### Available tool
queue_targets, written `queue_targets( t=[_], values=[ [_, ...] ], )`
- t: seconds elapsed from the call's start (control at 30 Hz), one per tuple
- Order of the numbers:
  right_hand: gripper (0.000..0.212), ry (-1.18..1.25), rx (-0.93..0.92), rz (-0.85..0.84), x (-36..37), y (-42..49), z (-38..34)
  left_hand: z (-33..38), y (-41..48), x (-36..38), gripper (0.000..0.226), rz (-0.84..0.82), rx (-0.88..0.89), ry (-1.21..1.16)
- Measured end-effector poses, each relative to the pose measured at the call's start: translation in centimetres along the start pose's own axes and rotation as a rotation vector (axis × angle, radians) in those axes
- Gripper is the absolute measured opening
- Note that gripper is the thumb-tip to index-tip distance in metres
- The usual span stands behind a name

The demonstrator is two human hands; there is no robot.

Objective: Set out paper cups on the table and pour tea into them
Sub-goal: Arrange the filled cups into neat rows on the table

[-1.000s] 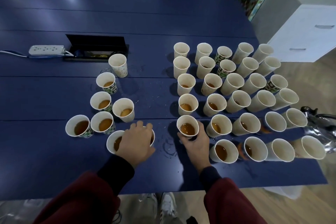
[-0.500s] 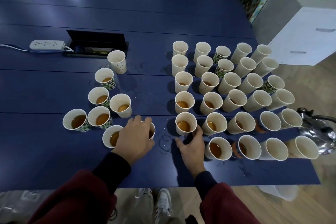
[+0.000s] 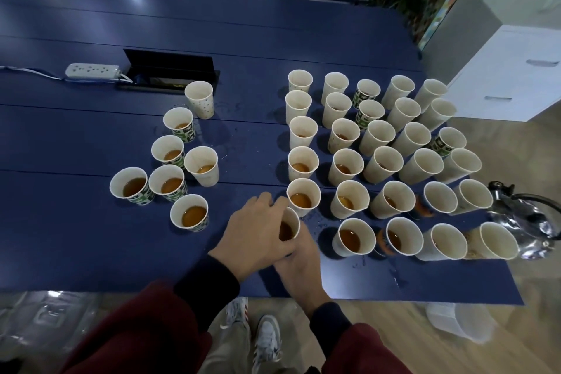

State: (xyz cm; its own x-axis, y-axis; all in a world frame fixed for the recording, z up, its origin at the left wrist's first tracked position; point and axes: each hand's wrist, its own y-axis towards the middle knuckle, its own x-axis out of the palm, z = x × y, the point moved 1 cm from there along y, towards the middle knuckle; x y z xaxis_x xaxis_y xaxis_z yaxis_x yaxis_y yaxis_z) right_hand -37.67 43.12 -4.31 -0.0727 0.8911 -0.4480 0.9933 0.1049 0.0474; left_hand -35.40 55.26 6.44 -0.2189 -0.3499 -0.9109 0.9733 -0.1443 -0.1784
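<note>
A paper cup of tea (image 3: 290,228) stands on the blue table (image 3: 76,237) near its front edge. My left hand (image 3: 256,232) wraps it from the left. My right hand (image 3: 299,261) holds its near right side, with the fingers partly hidden under the left hand. This cup sits just in front of the tea-filled corner cup (image 3: 303,196) of a large grid of cups (image 3: 376,136). The grid's near cups hold tea and the far ones look empty. A smaller cluster of filled cups (image 3: 167,182) stands to the left.
A shiny kettle (image 3: 525,218) sits at the table's right edge beside the grid. A power strip (image 3: 91,71) and an open cable box (image 3: 170,70) lie at the back left. Drops of liquid wet the table near the cups. A white cabinet (image 3: 510,70) stands on the right.
My left hand has carried its cup to the right, from beside the left cluster to the grid's near corner. My right hand has left the corner cup and met the moved cup.
</note>
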Motion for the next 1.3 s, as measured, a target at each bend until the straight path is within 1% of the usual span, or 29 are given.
queue_targets(
  t=[0.07, 0.17, 0.27, 0.37, 0.43, 0.53, 0.67, 0.77, 1.0, 1.1, 1.23, 1.3],
  values=[
    [0.049, -0.022, 0.003, 0.030, -0.4, -0.1, 0.8, -0.2, -0.4, 0.3, 0.070, 0.022, -0.014, -0.045],
    [0.048, -0.025, 0.058, 0.079, -0.9, -0.3, 2.1, -2.1, -1.1, 0.6, 0.080, 0.108, -0.121, -0.074],
    [0.048, -0.065, 0.100, 0.123, -1.2, -0.8, 3.2, -5.6, -1.6, 1.1, 0.078, 0.236, -0.291, -0.068],
    [0.052, -0.112, 0.114, 0.119, -1.6, -1.1, 4.3, -8.1, -2.2, 1.1, 0.067, 0.244, -0.468, 0.015],
    [0.054, -0.152, 0.114, 0.111, -1.7, -1.1, 4.9, -9.0, -2.5, 1.1, 0.066, 0.263, -0.534, 0.065],
    [0.052, -0.158, 0.152, 0.129, -2.0, -1.0, 5.3, -10.2, -2.8, 1.4, 0.068, 0.278, -0.611, 0.064],
    [0.060, -0.122, 0.158, 0.160, -2.4, -1.2, 5.0, -11.3, -3.1, 1.9, 0.066, 0.261, -0.609, -0.009],
    [0.064, -0.128, 0.169, 0.149, -2.4, -1.3, 5.1, -11.8, -3.1, 2.1, 0.065, 0.259, -0.596, -0.049],
    [0.067, -0.116, 0.168, 0.115, -2.7, -1.3, 4.3, -12.3, -2.4, 1.8, 0.066, 0.262, -0.574, -0.053],
    [0.075, -0.081, 0.170, 0.120, -3.1, -1.3, 3.1, -12.5, -2.1, 1.6, 0.066, 0.237, -0.575, -0.037],
    [0.093, 0.009, 0.154, 0.194, -3.9, -1.8, 0.8, -12.2, -2.0, 1.4, 0.067, 0.225, -0.567, -0.018],
    [0.096, 0.054, 0.118, 0.211, -4.4, -2.1, -0.8, -11.8, -2.0, 1.3, 0.068, 0.224, -0.578, -0.021]
  ],
)
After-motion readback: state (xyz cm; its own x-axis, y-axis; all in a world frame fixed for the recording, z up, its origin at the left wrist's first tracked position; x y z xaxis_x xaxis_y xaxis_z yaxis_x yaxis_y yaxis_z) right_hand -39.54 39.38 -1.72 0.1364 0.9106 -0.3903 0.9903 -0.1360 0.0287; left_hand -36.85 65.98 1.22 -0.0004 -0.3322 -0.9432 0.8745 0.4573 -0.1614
